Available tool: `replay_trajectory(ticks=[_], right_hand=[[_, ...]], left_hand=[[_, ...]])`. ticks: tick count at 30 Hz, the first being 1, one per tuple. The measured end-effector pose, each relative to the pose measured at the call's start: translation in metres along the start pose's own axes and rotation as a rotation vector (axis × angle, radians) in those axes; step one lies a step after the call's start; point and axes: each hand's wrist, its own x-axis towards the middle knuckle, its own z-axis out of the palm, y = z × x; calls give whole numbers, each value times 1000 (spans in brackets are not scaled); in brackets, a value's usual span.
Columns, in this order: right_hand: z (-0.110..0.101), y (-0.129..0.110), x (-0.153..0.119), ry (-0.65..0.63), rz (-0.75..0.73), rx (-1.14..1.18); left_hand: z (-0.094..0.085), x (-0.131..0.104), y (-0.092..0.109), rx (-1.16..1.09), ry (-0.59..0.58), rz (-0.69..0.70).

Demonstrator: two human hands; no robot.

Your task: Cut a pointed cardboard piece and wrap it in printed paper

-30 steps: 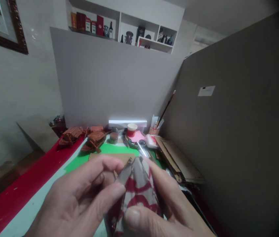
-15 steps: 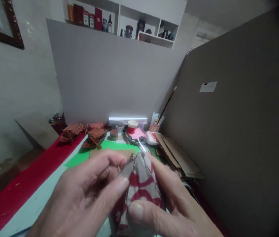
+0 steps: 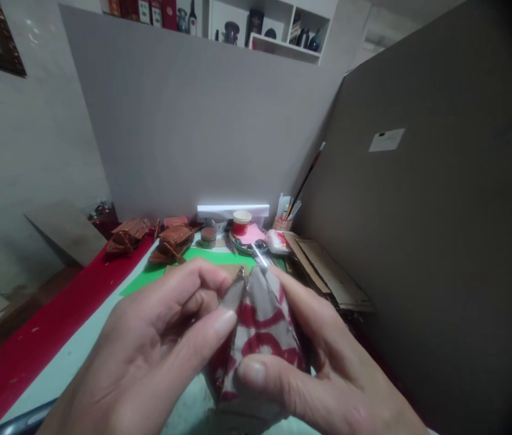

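Note:
Between my two hands is a folded piece of grey-white cardboard (image 3: 262,317) with red print, its far end narrowing to split, pointed edges. My left hand (image 3: 160,344) pinches a flap on its left side between thumb and fingers. On the other side, my right hand (image 3: 314,356) grips the body, thumb laid across the printed face and index finger along the right edge. The underside of the piece is mostly hidden.
Two brown model boats (image 3: 173,243) stand at the back left by a red cloth strip (image 3: 52,320). A green sheet (image 3: 147,279) lies under my hands. Behind are a red-and-white cup (image 3: 241,223), a brush holder (image 3: 283,223) and stacked cardboard (image 3: 332,275). Grey panels (image 3: 201,121) enclose the back and right.
The view has tilted down slightly, so the background sits higher. Both hands keep nearly the same hold on the cardboard piece.

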Motion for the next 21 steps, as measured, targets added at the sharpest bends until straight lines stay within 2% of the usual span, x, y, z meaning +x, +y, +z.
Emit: replay_trajectory(ticks=[6, 9, 13, 17, 21], right_hand=[[-2, -7, 2, -86, 96, 114], [-3, -5, 2, -96, 71, 123], [-3, 2, 1, -84, 2, 58], [-4, 1, 0, -61, 5, -35], [-3, -2, -3, -48, 45, -41]], left_hand=[[-4, 4, -2, 5, -93, -3], [-7, 6, -7, 55, -101, -6], [-11, 10, -13, 114, -127, 128], [-8, 10, -10, 191, -70, 44], [-4, 7, -8, 202, 9, 66]])
